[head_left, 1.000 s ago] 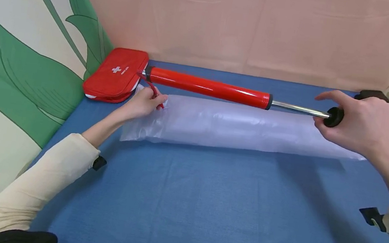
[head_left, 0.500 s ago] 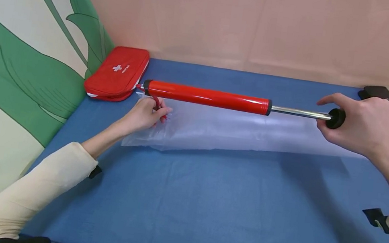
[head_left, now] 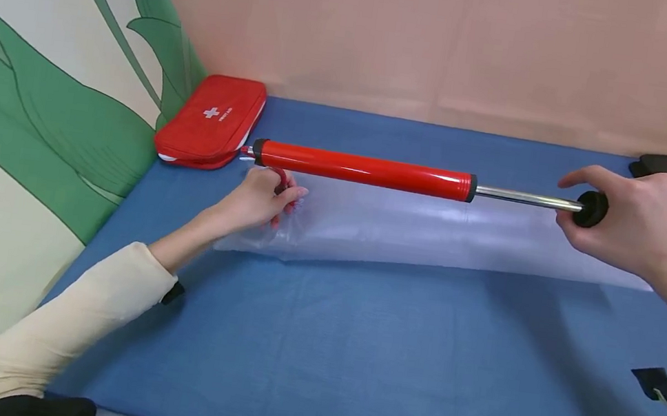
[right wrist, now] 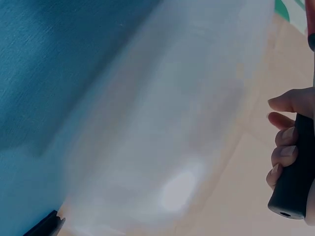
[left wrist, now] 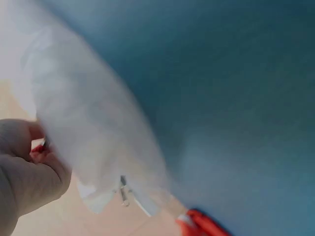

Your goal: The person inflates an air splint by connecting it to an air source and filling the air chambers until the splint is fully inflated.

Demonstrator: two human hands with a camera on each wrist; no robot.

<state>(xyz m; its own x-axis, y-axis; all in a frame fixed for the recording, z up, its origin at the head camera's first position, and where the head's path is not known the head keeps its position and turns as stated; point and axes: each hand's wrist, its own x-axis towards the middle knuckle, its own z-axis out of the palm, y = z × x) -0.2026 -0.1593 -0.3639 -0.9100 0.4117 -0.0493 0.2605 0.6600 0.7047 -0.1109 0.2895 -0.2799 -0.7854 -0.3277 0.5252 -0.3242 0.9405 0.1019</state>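
A red hand pump (head_left: pixel 369 172) with black end caps lies almost level across the view, its metal rod (head_left: pixel 528 198) drawn out to the right. My right hand (head_left: pixel 649 229) grips the pump's black handle (right wrist: pixel 293 172), fingers wrapped round it in the right wrist view. At the pump's left end, my left hand (head_left: pixel 259 202) pinches a thin red hose (head_left: pixel 282 181) together with the gathered end of a long translucent plastic bag (head_left: pixel 418 229). Puffed with air, the bag (left wrist: pixel 93 113) fills much of the left wrist view, with a small metal zipper pull (left wrist: pixel 124 191) showing near its end.
A red first aid pouch (head_left: pixel 213 122) stands at the back left, near the pump's tip. At the back right lies a black item (head_left: pixel 666 167), partly behind my right hand. Blue cloth (head_left: pixel 353 349) covers the table, with a pinkish backdrop (head_left: pixel 361 31) behind.
The pump has swung from a slant to nearly level, and its left end has come down. My left hand has moved slightly toward me with the bag's end. My right hand keeps its grip.
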